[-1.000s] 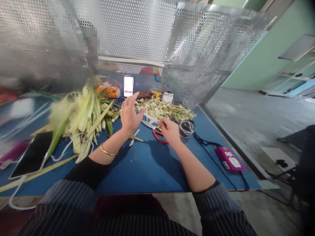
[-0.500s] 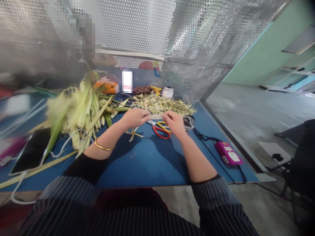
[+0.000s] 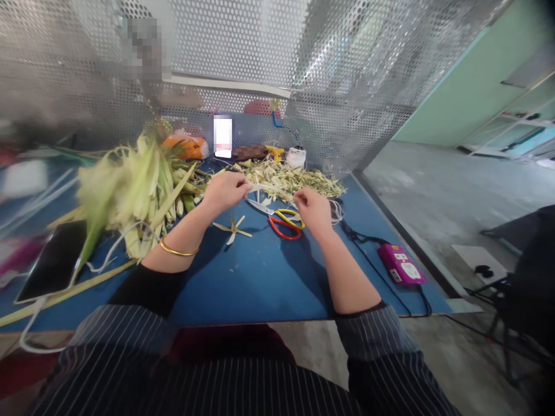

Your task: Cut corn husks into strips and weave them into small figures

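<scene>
My left hand [image 3: 226, 193] pinches one end of a pale, narrow strip of corn husk [image 3: 265, 188], held above the blue table. The strip arches toward my right hand [image 3: 313, 212]. The fingers of that hand are closed in a pinch, but whether they grip the strip's far end or something else, I cannot make out. Beneath and between the hands lie scissors [image 3: 285, 226] with one red and one yellow handle loop. A small star-shaped piece made of husk strips [image 3: 233, 230] rests on the table below my left hand.
Corn husks [image 3: 145, 190] are heaped on the left, husk scraps [image 3: 295, 179] behind my hands. A tablet-like black screen [image 3: 54, 260] lies at left. A purple power box [image 3: 401, 264] with black cables sits at right. Perforated metal [image 3: 234, 46] rises behind the blue table [image 3: 255, 283].
My hands have moved apart, the left one up and left, the right one slightly rightward. More of the husk strip shows between them, and more of the scissors' blades is visible.
</scene>
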{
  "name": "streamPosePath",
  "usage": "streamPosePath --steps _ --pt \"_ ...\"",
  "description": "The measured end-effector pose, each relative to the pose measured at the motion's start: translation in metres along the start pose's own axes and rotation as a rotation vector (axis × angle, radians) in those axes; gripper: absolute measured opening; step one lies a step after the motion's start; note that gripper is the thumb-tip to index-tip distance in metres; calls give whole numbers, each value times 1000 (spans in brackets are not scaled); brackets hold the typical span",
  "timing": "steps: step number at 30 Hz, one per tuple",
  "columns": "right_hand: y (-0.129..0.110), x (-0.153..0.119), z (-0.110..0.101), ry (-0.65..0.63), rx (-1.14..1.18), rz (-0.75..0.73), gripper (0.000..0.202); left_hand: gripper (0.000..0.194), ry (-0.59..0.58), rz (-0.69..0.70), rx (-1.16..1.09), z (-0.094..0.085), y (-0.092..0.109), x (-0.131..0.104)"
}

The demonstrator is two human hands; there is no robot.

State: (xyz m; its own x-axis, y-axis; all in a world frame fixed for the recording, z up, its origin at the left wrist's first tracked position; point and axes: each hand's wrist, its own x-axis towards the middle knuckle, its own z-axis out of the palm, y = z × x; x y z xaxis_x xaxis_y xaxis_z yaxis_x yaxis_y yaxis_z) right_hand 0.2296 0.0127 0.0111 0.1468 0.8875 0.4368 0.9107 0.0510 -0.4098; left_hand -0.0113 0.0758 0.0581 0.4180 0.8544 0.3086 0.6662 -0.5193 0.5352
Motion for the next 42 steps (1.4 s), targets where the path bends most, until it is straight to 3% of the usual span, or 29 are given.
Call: streamPosePath --steps 3,6,8,10,12,13,17,20,28,32,36,42 --pt "3 -1 2 -284 -178 -132 21 25 4 -64 -137 -2 -8 1" --pt "2 -2 3 -401 -346 -146 19 24 -44 -132 -325 1 -4 -1" --pt "-1 -4 0 -304 -449 -106 21 21 -89 -191 -466 4 3 -2" --pt "-6 -5 -4 -94 -426 -95 25 18 -114 -231 -570 6 10 -5" --pt "-14 -8 -7 63 -216 -127 28 16 -114 -246 -629 9 17 -7" --pt "-18 -9 -7 83 -55 -132 27 17 -107 -253 -651 11 21 -9" --pt "-36 -16 1 -87 751 40 25 18 -132 -277 -692 23 34 -19" --pt "-41 -19 7 -146 1087 166 21 19 -235 -254 -698 32 43 -29" --pt "-35 -13 13 -67 1243 355 22 17 -352 -377 -745 30 31 -70" --pt "-32 -13 15 -23 1265 326 20 23 -393 -373 -748 33 24 -82" --pt "-28 -12 17 28 1147 274 19 24 -423 -388 -809 40 26 -84" --pt "-28 -13 21 5 1063 239 21 34 -486 -386 -904 44 26 -85"
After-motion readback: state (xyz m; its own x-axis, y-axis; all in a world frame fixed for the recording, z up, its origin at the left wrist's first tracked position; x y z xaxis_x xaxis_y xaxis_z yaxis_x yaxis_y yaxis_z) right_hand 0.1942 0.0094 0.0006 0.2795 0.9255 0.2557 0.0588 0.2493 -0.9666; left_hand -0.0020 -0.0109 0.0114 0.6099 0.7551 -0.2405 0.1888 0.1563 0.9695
